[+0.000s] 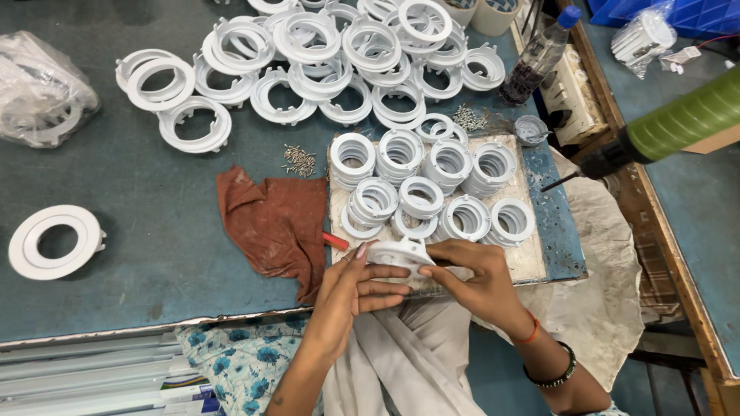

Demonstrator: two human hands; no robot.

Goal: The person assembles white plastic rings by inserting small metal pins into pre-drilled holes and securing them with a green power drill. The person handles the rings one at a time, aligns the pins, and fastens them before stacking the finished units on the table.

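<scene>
Single head view, looking steeply down, close over the workbench (154,254)

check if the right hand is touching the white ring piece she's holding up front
Touching. The head view shows the right hand with its fingers wrapped on the edge of the white ring piece, while the left hand grips its other side.
</scene>
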